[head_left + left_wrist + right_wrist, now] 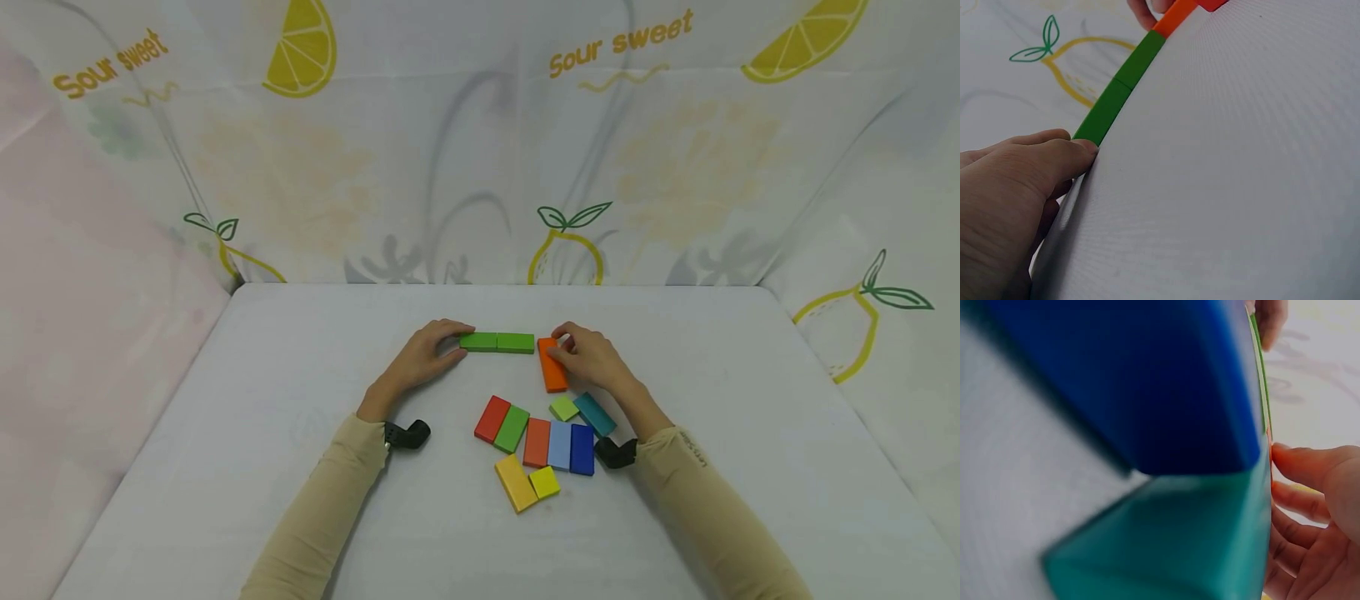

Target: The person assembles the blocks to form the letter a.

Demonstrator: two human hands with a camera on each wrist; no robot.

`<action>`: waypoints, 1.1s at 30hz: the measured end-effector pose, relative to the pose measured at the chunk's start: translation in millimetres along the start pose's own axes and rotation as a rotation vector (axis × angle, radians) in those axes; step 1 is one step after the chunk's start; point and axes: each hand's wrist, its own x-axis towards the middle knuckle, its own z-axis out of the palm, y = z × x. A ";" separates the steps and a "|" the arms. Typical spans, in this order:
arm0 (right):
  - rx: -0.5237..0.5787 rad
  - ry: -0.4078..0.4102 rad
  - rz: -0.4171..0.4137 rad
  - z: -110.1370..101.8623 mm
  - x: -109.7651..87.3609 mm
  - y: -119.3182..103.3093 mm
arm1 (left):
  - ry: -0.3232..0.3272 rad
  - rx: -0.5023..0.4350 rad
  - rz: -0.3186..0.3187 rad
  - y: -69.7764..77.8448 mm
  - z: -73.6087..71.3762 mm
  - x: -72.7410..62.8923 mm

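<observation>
Two green blocks lie end to end in a row, a left one and a right one. The left hand pinches the outer end of the left green block between thumb and finger, as the left wrist view also shows. Just right of the row lies an orange block, slightly tilted and with a narrow gap to the green. Thumb and fingertips of the right hand hold its upper part. In the right wrist view, blurred blue and teal blocks hide most of the orange one.
Nearer the person lie a red block, a green block, an orange-red block, a light blue block, a yellow-orange block and a small yellow block. A small lime block touches the teal one.
</observation>
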 end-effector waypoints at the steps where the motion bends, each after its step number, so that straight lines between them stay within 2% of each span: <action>1: 0.001 0.002 0.003 0.2 0.3 -0.4 | 0.001 0.002 0.002 -0.2 0.2 0.0; 16: -0.004 0.023 -0.007 3.9 1.6 0.2 | 0.015 0.001 0.027 -0.4 0.2 0.1; 33: 0.027 0.014 -0.009 3.6 0.9 -0.6 | 0.011 -0.006 0.015 -1.3 0.9 0.1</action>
